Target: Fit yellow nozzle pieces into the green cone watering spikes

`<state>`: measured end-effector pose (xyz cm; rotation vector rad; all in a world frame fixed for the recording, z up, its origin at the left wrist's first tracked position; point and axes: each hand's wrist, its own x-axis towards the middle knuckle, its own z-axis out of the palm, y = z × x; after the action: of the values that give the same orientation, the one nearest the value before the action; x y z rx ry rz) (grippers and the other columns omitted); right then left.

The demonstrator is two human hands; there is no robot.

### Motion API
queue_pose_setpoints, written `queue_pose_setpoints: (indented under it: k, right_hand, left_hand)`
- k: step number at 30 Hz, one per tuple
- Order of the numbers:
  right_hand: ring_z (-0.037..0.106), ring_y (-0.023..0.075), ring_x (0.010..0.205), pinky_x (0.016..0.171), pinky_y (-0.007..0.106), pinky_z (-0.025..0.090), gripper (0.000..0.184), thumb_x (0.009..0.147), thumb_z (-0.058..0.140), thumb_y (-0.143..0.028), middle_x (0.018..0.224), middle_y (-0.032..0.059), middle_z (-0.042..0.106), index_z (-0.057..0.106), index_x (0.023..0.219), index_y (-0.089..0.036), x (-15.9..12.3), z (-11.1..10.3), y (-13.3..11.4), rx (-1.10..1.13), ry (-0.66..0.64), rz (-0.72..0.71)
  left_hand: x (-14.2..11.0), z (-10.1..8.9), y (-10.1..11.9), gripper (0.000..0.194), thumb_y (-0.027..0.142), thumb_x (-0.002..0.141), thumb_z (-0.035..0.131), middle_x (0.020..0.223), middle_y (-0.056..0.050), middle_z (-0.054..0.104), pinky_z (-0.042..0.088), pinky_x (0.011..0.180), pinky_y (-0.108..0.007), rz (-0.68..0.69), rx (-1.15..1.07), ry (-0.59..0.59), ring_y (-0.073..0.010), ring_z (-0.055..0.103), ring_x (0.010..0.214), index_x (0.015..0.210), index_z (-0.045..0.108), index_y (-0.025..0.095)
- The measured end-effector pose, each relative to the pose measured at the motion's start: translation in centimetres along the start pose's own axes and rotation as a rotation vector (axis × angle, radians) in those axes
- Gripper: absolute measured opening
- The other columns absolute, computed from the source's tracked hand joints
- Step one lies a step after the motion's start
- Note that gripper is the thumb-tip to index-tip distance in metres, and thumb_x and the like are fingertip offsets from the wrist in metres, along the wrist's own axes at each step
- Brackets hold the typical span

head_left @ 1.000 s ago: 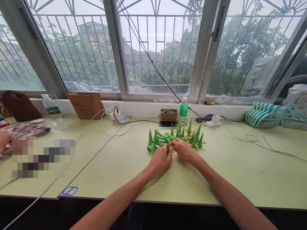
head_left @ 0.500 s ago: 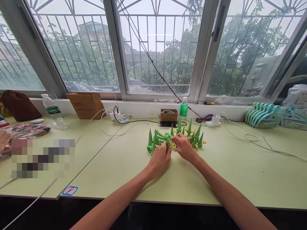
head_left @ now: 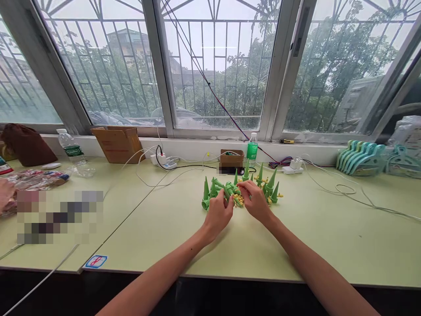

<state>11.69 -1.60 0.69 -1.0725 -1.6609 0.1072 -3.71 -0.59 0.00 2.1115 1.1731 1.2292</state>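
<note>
Green plastic cone-shaped spikes [head_left: 271,181] stand and lie in a cluster at the middle of the table, several with small yellow valve-like pieces on their sides. My left hand [head_left: 218,215] is closed around one green spike [head_left: 226,193], held tilted over the pile. Opposite it, my right hand [head_left: 255,202] is pinched at the fingertips above the loose yellow pieces [head_left: 239,201]. What those fingertips hold, if anything, is too small to make out. A gap separates the two hands.
Behind the spikes stand a small brown box [head_left: 232,161] and a green-labelled bottle [head_left: 252,148]. White cables [head_left: 345,189] run along the back and right. Blue-green hangers [head_left: 360,159] stand at the right. Another person's hand [head_left: 5,193] is at the far left, by plastic-wrapped goods [head_left: 36,179].
My left hand has drawn slightly left with the spike, away from my right hand. More of the yellow pieces now shows between the hands. My right hand has barely moved.
</note>
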Motion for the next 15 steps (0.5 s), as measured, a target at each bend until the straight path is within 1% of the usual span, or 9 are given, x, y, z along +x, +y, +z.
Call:
queue_pose_setpoints:
  k: [4,15]
  right_hand:
    - [0.059,0.0199,0.080,0.070,0.031,0.047,0.020,0.095,0.044,-0.020,0.094,0.0089,0.061,0.063,0.099,-0.018,0.01,-0.06,-0.12,-0.002,0.005,-0.004]
    - [0.060,0.0203,0.083,0.070,0.031,0.049,0.018,0.095,0.045,-0.021,0.097,0.0091,0.062,0.063,0.098,-0.019,0.00,0.02,-0.02,0.001,-0.009,-0.003]
  left_hand:
    - [0.05,0.08,-0.22,0.027,0.037,0.090,0.048,0.047,0.007,0.044,0.024,0.043,-0.022,0.001,0.003,0.033,-0.0099,0.034,0.040,0.071,0.036,0.022]
    - [0.09,0.00,0.02,0.024,0.035,0.089,0.049,0.047,0.007,0.046,0.027,0.045,-0.022,0.025,0.001,0.064,-0.0095,0.037,0.040,0.073,0.038,0.022]
